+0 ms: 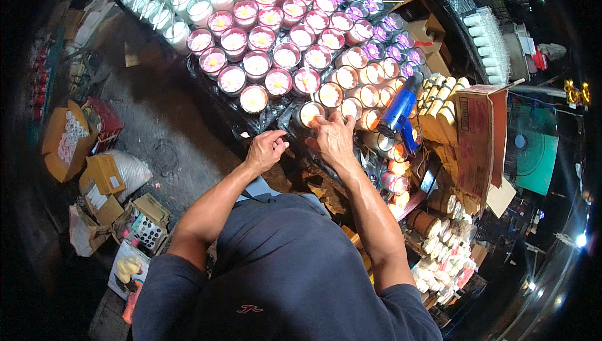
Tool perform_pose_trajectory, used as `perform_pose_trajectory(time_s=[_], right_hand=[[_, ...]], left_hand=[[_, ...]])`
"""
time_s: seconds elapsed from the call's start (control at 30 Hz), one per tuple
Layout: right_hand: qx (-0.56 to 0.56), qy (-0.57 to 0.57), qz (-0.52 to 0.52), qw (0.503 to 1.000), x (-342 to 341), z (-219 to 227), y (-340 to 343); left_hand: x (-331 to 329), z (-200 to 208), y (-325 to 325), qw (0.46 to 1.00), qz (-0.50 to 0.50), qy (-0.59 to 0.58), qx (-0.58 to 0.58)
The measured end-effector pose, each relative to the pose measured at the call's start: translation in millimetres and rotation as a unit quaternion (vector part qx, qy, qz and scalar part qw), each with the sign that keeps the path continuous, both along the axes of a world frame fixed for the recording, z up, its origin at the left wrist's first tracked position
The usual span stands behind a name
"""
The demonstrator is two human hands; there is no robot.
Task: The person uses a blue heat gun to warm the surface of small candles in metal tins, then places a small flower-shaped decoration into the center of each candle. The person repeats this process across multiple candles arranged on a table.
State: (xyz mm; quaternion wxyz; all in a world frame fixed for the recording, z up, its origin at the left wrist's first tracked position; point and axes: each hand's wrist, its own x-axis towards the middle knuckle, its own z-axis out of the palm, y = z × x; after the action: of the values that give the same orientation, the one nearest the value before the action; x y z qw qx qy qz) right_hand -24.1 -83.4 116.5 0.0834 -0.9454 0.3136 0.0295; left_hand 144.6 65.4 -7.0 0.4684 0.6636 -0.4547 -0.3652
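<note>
A dark table [279, 115] carries rows of glass candle cups with flower-shaped tops in white, pink, purple and orange. My right hand [332, 139] grips the rim of one glass candle cup [308, 114] at the near edge of the rows. Just left of that cup, my left hand [266, 149] has its fingers pinched together; something small may be between them, but I cannot make it out. A blue heat gun [399, 112] lies among the orange cups to the right of my right hand.
Open cardboard boxes [480, 134] and rolls of cream candles [439, 99] crowd the right side. Stacked plastic cups [486, 40] stand at the far right. On the floor to the left are cartons [103, 175], a sack [128, 168] and a box of small white items [69, 137].
</note>
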Motion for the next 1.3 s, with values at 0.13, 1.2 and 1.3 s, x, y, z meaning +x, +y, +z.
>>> perform_pose_trajectory(time_s=[0.13, 1.2, 1.3], right_hand=[[-0.021, -0.011, 0.016, 1.0, -1, -2, -1], [-0.016, -0.047, -0.005, 0.999, -1, -12, -1], [-0.016, -0.049, -0.007, 0.999, -1, -11, 0]], left_hand=[[-1, 2, 3, 0.999, -0.019, -0.026, 0.0], [-1, 79, -76, 0.874, -0.121, -0.458, -0.111], [-2, 78, -75, 0.87, -0.111, -0.466, -0.118]])
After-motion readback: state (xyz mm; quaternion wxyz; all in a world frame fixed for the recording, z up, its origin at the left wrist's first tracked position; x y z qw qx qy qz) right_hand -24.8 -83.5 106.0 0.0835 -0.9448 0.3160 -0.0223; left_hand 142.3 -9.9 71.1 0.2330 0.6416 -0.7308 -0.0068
